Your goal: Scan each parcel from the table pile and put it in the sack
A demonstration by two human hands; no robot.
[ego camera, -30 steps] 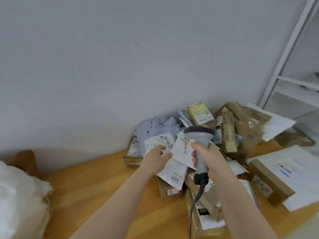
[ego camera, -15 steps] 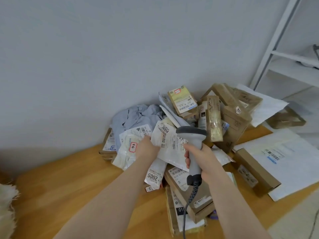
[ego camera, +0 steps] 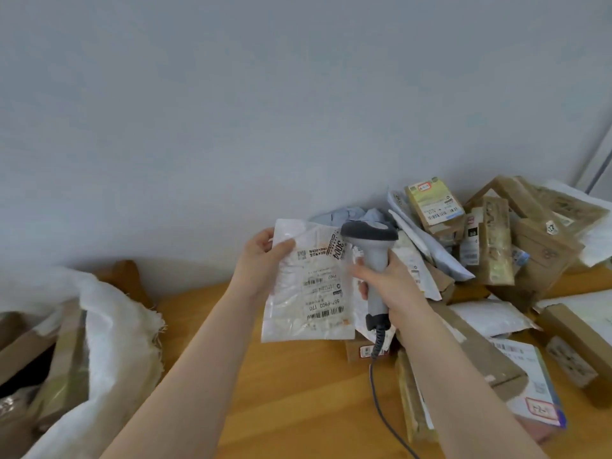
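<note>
A wooden table [ego camera: 291, 392] with a warm orange-brown grain runs up to a plain, pale grey-blue wall [ego camera: 231, 111], which fills the upper half of the view. The pile [ego camera: 493, 250] of parcels lies on the table against that wall: brown cardboard boxes and white and grey plastic mailers, most with barcode labels, tilted over one another. Just left of the pile, raised off the tabletop, a flat white bag parcel [ego camera: 308, 299] hangs from the left hand [ego camera: 261, 260], which pinches its upper left corner with the thumb on the front; its label faces the camera upside down. At the pile's left edge the right hand [ego camera: 387, 283] is wrapped round the handle of a grey scanner [ego camera: 372, 246], whose head overlaps the parcel's upper right corner; whether they touch cannot be told. A dark cable [ego camera: 381, 402] drops from the handle onto the table in front of the pile. The hands are apart, with the parcel between them. Well left of the pile, past the table's end, a white woven sack [ego camera: 112, 326] stands open with brown boxes [ego camera: 63, 369] inside. Behind the pile's right end, a pale slanted upright [ego camera: 596, 160] runs along the wall.
</note>
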